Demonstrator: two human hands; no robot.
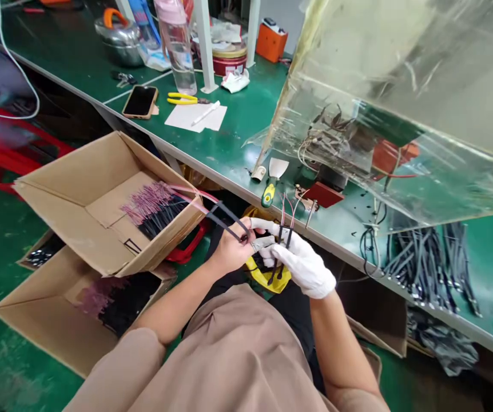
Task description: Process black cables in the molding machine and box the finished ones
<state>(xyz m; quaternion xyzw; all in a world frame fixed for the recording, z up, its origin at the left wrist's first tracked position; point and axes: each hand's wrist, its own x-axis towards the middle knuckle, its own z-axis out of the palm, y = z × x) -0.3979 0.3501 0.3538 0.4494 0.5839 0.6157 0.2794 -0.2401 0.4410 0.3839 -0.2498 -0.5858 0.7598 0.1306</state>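
Note:
My left hand (233, 249), bare apart from a grey wrap on a finger, is closed on black-sleeved cables (225, 226) whose pink wire ends reach back over the box rim. In a white glove, my right hand (300, 260) grips two more black-sleeved wires (277, 252) with pink and white ends pointing up and dark tips hanging down. The two hands meet in front of my body, above a yellow bag (267, 277). To the left, an open cardboard box (100, 189) holds many similar black wires with pink ends (154, 206).
A second cardboard box (53, 315) sits below the first. On the green bench (229, 149) lie a scraper (272, 183), a phone (140, 102) and yellow-handled pliers (183, 99). A clear plastic shield (384, 171) overhangs a small machine; black cables (426, 266) lie at right.

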